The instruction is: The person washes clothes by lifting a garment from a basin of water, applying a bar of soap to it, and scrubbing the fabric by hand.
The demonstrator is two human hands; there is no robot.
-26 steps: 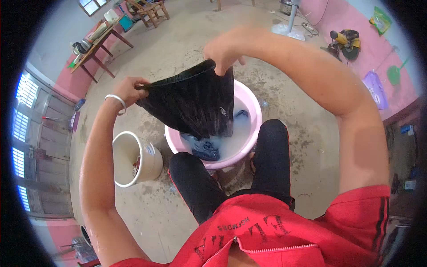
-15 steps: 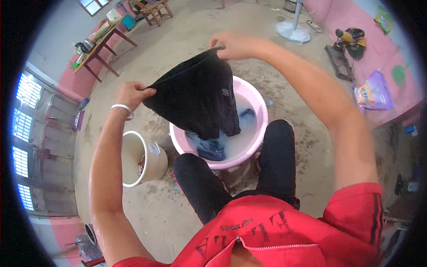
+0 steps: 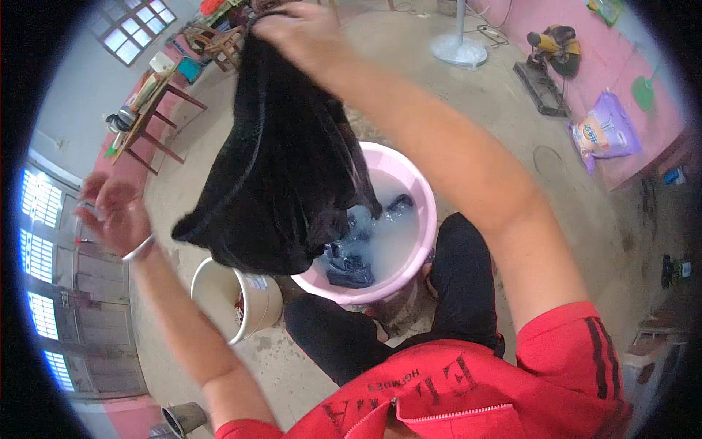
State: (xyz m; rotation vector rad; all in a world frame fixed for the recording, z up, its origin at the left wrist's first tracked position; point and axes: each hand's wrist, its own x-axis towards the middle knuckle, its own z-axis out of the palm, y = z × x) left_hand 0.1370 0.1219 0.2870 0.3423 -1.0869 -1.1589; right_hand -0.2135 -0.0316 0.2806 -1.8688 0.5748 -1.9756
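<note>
Wet black shorts (image 3: 281,157) hang from my right hand (image 3: 301,35), which is raised high and closed on one end of the waistband. Their lower part droops over the left side of a pink basin (image 3: 430,245). Cloudy water and dark clothes (image 3: 349,269) lie in the basin, partly hidden by the shorts. Out to the left, my left hand (image 3: 117,212) is open with its fingers spread, a little blurred, apart from the shorts and holding nothing. A white band circles that wrist.
A white bucket (image 3: 265,301) with something reddish inside stands left of the basin. Farther off are a wooden table (image 3: 152,121), a stand base in plastic (image 3: 459,51), a yellow power tool (image 3: 559,50) and a purple bag (image 3: 605,133) by the pink wall.
My left hand has let go of the waistband and moved left, opening. My right hand has moved up and left with the shorts, whose freed corner now sags over the bucket side.
</note>
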